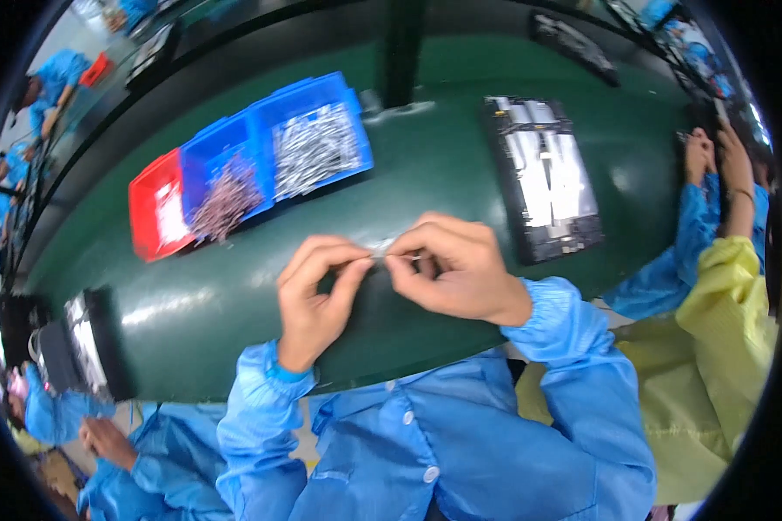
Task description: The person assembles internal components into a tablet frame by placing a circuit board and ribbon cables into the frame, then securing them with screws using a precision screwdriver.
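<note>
Above the green work surface [226, 321], my two hands meet fingertip to fingertip around a tiny pale, shiny piece [380, 250], too small to name. My left hand [314, 291] pinches its left end between thumb and forefinger. On the other side my right hand [452, 265] pinches too, with its fingers curled; most of the piece is hidden by the fingertips. Beyond my left hand stands a blue bin [367, 143] full of small silvery metal parts [315, 149]. Beside it another blue bin [202, 149] holds thin brownish-pink parts [228, 198], some spilling over its front.
A red bin [141, 213] with pale pieces adjoins the blue ones. Right of my hands lies a dark electronic assembly [547, 178] with silvery panels. A similar unit [85, 343] is at the left edge. Co-workers sit at both sides; one wears a yellow sleeve [734, 286].
</note>
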A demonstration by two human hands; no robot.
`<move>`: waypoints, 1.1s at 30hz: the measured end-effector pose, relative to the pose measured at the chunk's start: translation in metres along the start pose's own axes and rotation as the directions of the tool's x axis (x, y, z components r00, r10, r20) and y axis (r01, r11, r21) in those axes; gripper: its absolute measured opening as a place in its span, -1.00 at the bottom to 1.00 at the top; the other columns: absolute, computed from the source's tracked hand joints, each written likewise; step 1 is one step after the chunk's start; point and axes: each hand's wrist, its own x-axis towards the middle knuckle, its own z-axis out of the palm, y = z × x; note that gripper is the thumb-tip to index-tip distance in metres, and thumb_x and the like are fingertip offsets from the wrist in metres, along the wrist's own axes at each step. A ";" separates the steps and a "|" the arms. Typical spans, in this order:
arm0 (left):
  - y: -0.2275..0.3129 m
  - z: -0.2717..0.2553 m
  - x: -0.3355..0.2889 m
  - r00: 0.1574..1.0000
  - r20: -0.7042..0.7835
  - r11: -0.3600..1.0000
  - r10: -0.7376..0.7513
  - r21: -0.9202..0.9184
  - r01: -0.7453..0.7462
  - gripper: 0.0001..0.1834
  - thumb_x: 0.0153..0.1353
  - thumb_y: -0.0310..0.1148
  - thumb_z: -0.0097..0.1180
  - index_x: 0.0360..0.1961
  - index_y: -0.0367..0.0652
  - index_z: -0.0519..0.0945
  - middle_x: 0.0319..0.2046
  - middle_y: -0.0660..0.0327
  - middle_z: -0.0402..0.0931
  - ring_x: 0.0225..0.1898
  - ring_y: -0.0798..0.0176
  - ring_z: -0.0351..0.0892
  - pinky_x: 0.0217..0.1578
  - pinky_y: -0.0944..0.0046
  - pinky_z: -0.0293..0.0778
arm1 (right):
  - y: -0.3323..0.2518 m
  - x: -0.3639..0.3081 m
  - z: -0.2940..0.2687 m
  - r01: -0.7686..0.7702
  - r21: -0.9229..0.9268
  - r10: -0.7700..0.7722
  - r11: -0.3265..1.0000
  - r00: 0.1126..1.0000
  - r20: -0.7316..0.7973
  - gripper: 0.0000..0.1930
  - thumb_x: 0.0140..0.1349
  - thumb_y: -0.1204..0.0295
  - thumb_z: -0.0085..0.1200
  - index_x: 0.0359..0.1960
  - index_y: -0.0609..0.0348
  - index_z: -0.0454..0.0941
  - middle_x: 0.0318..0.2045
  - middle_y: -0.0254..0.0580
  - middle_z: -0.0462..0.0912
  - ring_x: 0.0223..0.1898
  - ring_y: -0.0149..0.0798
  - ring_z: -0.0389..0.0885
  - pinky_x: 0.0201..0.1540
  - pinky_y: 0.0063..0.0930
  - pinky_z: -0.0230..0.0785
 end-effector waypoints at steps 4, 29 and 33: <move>0.008 -0.004 -0.002 0.998 -0.012 0.998 -0.054 0.021 0.055 -0.92 0.16 -0.65 0.30 -0.30 -0.34 0.67 -0.30 0.10 0.60 -0.29 0.28 0.61 -0.26 0.36 0.53 | -0.009 0.006 -0.017 -0.100 0.073 0.094 0.992 0.993 0.076 -0.90 0.09 0.61 0.33 -0.36 0.24 0.67 -0.47 -0.35 0.62 -0.63 -0.65 0.47 -0.63 -0.69 0.19; -0.005 0.020 -0.004 0.976 0.113 0.982 -0.187 0.026 0.185 -0.90 0.15 -0.58 0.35 -0.28 -0.27 0.73 -0.34 0.21 0.60 -0.54 0.48 0.43 -0.51 0.44 0.37 | 0.310 0.084 -0.406 -0.852 -0.168 0.561 0.496 0.462 -0.687 -0.30 -0.12 0.26 0.58 0.00 0.52 0.57 -0.43 -0.22 0.59 -0.51 -0.37 0.46 -0.45 -0.46 0.32; -0.006 0.020 -0.003 0.973 0.103 0.979 -0.206 0.030 0.204 -0.89 0.15 -0.58 0.35 -0.28 -0.26 0.74 -0.35 0.22 0.59 -0.54 0.48 0.43 -0.52 0.43 0.36 | 0.317 0.102 -0.390 -0.814 -0.249 0.535 0.525 0.544 -0.647 -0.47 -0.15 0.26 0.63 -0.25 0.41 0.67 -0.55 -0.32 0.55 -0.58 -0.42 0.43 -0.50 -0.52 0.26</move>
